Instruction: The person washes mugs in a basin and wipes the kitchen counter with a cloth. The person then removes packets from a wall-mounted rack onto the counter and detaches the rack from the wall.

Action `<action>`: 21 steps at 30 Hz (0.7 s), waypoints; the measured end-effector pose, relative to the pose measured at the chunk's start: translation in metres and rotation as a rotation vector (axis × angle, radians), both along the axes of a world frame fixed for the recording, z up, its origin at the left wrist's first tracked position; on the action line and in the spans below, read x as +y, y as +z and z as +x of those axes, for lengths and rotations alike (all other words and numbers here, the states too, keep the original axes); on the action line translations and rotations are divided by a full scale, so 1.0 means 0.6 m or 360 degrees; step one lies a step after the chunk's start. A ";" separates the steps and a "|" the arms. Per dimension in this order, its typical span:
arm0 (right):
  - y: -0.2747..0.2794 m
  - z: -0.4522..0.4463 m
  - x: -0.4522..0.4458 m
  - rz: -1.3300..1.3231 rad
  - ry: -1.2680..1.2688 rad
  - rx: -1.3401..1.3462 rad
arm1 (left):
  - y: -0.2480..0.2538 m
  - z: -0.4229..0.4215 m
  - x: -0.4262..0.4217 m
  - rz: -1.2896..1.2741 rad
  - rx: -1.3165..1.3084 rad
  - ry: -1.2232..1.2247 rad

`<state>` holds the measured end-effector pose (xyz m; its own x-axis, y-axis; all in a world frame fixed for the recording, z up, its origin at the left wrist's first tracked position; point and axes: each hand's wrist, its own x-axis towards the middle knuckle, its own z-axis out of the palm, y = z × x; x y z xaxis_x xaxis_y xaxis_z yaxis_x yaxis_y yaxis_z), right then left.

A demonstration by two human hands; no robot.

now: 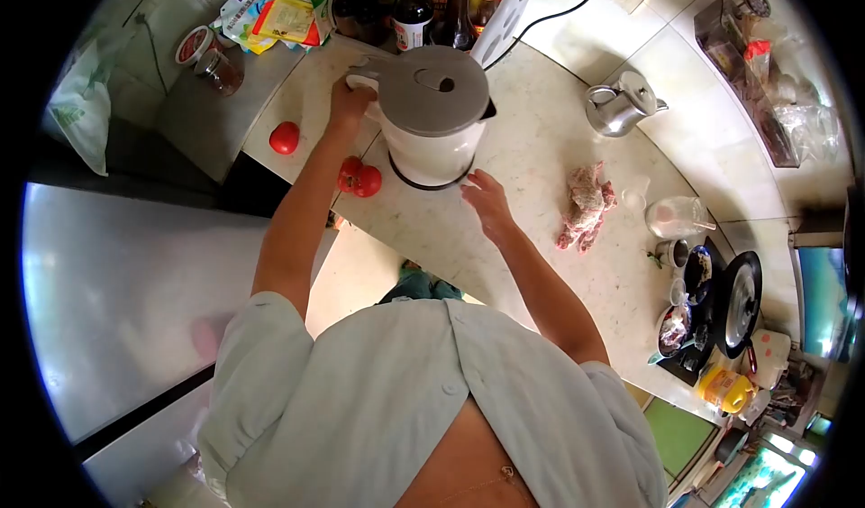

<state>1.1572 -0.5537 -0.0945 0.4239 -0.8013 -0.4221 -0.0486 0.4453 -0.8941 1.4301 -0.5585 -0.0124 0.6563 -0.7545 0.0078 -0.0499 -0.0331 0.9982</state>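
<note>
Grip: left hand is grasping kettle by handle; I'm watching right hand hovering unclenched just beside its base, tomatoes lying nearby

Left arm: one, bare below the elbow, extended forward, slanting inward. Left hand: one, fingers curled in a grip, tips hidden. Right arm: one, reaching forward and inward. Right hand: one, open, fingers loosely extended, nearer the torso.
</note>
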 end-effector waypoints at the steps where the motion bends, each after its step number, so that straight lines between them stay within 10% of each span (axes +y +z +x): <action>1: -0.003 0.015 -0.001 -0.0042 0.0080 -0.0037 | -0.011 0.021 -0.008 0.0003 0.0000 -0.0007; 11: 0.013 0.179 0.000 0.0031 0.0110 -0.0115 | -0.072 0.207 -0.126 -0.0429 -0.0241 -0.0349; 21: 0.029 0.276 -0.014 0.0093 0.0105 -0.0102 | -0.059 0.223 -0.152 -0.0664 0.0867 0.0143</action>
<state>1.3230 -0.5622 -0.0771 0.5026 -0.7456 -0.4377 -0.0232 0.4944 -0.8689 1.5640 -0.6500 -0.0477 0.7088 -0.7026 -0.0628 0.4471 0.3786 0.8104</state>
